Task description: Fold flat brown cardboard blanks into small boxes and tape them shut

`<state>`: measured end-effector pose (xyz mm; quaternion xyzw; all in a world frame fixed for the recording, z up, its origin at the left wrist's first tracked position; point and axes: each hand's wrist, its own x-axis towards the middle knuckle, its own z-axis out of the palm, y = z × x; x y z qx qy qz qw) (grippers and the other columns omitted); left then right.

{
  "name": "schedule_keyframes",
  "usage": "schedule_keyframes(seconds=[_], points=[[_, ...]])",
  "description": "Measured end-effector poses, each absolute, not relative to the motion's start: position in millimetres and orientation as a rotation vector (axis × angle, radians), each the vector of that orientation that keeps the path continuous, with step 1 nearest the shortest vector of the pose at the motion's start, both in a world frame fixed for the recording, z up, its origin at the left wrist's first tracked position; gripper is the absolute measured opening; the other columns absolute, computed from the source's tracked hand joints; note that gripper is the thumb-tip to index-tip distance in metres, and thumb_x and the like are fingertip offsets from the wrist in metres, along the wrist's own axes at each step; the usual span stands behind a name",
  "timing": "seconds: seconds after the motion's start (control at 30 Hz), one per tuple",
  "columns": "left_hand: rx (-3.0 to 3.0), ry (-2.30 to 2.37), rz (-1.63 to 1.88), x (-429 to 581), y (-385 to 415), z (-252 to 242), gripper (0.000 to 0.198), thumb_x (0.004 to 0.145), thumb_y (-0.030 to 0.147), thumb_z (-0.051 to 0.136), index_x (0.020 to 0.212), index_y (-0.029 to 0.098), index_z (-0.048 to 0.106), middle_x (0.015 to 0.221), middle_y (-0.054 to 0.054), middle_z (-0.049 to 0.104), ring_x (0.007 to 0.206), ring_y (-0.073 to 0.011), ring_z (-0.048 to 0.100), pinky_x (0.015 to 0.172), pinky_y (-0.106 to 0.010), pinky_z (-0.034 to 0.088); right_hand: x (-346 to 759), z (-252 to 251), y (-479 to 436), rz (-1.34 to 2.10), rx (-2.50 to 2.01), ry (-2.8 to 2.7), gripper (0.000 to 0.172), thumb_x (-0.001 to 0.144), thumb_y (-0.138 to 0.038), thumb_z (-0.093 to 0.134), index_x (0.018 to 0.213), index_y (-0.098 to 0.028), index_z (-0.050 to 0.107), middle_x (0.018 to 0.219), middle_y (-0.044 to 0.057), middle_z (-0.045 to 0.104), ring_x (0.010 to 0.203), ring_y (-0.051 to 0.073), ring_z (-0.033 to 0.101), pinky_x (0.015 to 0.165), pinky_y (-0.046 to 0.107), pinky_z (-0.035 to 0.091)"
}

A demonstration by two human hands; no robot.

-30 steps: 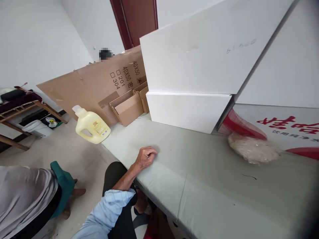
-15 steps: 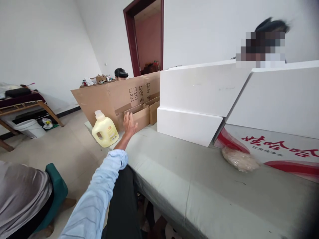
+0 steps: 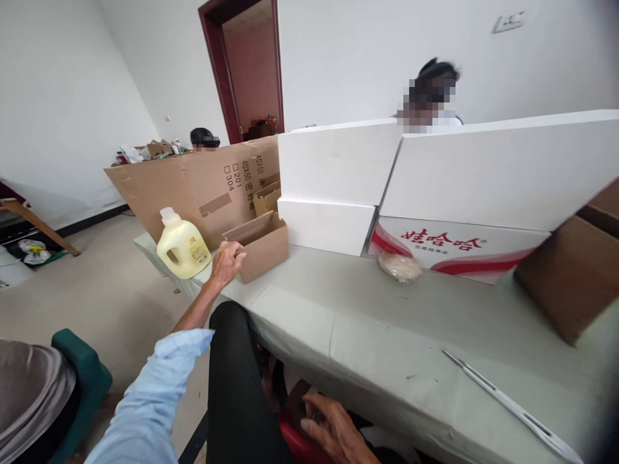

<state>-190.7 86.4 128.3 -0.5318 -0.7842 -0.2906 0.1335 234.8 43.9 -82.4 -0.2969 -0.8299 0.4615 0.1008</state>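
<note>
Right hand: right hand (image 3: pixel 333 425) hangs low beside the thigh, under the desk (image 3: pixel 367 316) edge, just above a red seat (image 3: pixel 296 444). Its grip is released, fingers loosely spread, holding nothing that shows.
Strip: a thin metal strip (image 3: pixel 507 403) lies flat on the desk at the near right, well apart from both hands.
Left hand: left hand (image 3: pixel 226 260) is stretched out at the end of a blue sleeve. Its grip is clenched on the near left corner of the box (image 3: pixel 264 248), fingers curled over the wall.
Box: small, brown, open on top. It stands on the desk's far left part, in front of the white boards (image 3: pixel 333 164).
Bottle: a yellow bottle (image 3: pixel 181 248) stands just beside the hand, to its left, near the desk corner.
Hold: judged from the one-corner grasp, the thin wall may buckle. A thumb inside and fingers outside, low on the wall, would hold it truer.
Path: keeping the box flat on the desk looks safer than tilting it.
Risk: the wrist is close enough to knock the bottle, so the elbow is best kept in.
Beyond: a cardboard sheet (image 3: pixel 159 187) leans behind the bottle, and other people sit behind it and the boards.
</note>
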Motion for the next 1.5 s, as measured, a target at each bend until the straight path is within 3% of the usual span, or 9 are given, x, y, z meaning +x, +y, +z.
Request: schedule_keyframes(seconds=[0.27,0.43,0.63,0.8,0.93,1.07,1.23,1.33,1.5], points=[[-2.324,-1.585,-1.252,-83.6,32.2,116.1,0.015,0.103,0.023,0.061,0.090,0.022,0.069,0.090,-0.007,0.073,0.110,-0.0283,0.067,0.100,-0.045,0.055,251.1,10.6,94.7,0.949,-0.810,-2.007,0.037,0.103,-0.054,0.062,0.121,-0.024,0.074,0.100,0.009,0.073,0.085,0.024,0.069,0.081,0.038,0.062],[-2.379,-1.484,-1.361,-55.9,21.2,114.0,0.011,0.098,0.015,0.066,0.090,0.022,0.070,0.094,-0.008,0.074,0.114,-0.0285,0.067,0.101,-0.045,0.056,278.1,18.0,108.1,0.740,-0.960,-1.803,0.052,0.096,-0.057,0.072,0.136,-0.025,0.062,0.120,0.011,0.068,0.093,0.024,0.068,0.074,0.037,0.061],[-2.433,-1.421,-1.431,-36.5,15.2,111.6,0.013,0.096,0.010,0.068,0.090,0.021,0.071,0.097,-0.007,0.074,0.109,-0.0265,0.067,0.097,-0.043,0.058,295.9,29.6,109.0,0.742,-0.912,-1.914,0.079,0.092,-0.056,0.079,0.158,-0.028,0.047,0.148,0.015,0.059,0.120,0.031,0.065,0.090,0.044,0.060],[-2.503,-1.370,-1.460,-31.0,15.9,112.4,0.015,0.096,0.010,0.069,0.103,0.022,0.075,0.114,-0.010,0.074,0.113,-0.0263,0.069,0.100,-0.045,0.059,295.4,44.1,121.3,0.882,-0.865,-1.971,0.107,0.085,-0.054,0.090,0.171,-0.032,0.032,0.170,0.013,0.042,0.152,0.038,0.046,0.122,0.053,0.045],[-2.353,-1.544,-1.601,-50.6,15.0,99.7,0.066,0.088,0.020,0.082,0.150,0.030,0.061,0.163,-0.015,0.052,0.151,-0.0349,0.053,0.110,-0.051,0.058,293.6,41.9,141.1,1.090,-0.827,-1.980,0.123,0.077,-0.056,0.095,0.175,-0.028,0.025,0.169,0.015,0.044,0.156,0.040,0.042,0.131,0.056,0.033],[-2.419,-1.865,-1.680,-79.8,30.9,64.2,0.114,0.075,0.028,0.092,0.171,0.035,0.032,0.177,-0.017,0.036,0.161,-0.0409,0.041,0.112,-0.053,0.056,288.0,33.9,153.4,1.215,-0.764,-1.967,0.130,0.074,-0.058,0.096,0.176,-0.027,0.023,0.168,0.015,0.047,0.155,0.041,0.043,0.131,0.056,0.033],[-2.670,-2.140,-1.571,-80.4,62.7,26.6,0.123,0.065,0.024,0.091,0.173,0.025,0.032,0.169,-0.021,0.050,0.153,-0.0431,0.050,0.118,-0.062,0.050,279.9,25.3,155.2,1.270,-0.759,-1.906,0.132,0.073,-0.061,0.095,0.177,-0.028,0.021,0.174,0.016,0.039,0.160,0.040,0.036,0.132,0.057,0.032],[-2.707,-2.101,-1.604,-70.9,62.2,26.7,0.129,0.067,0.020,0.090,0.176,0.030,0.022,0.170,-0.020,0.049,0.152,-0.0420,0.054,0.115,-0.059,0.054,284.1,28.8,156.3,1.339,-0.828,-1.836,0.127,0.077,-0.067,0.090,0.177,-0.027,0.023,0.171,0.017,0.045,0.155,0.041,0.044,0.126,0.059,0.041],[-2.729,-1.872,-1.207,-68.1,28.3,32.7,0.143,0.071,0.020,0.095,0.178,0.035,0.003,0.181,-0.021,0.030,0.156,-0.0431,0.051,0.116,-0.056,0.056,298.4,49.8,144.5,1.537,-0.995,-1.637,0.080,0.093,-0.070,0.074,0.160,-0.031,0.056,0.160,0.009,0.061,0.145,0.037,0.057,0.118,0.053,0.052]])
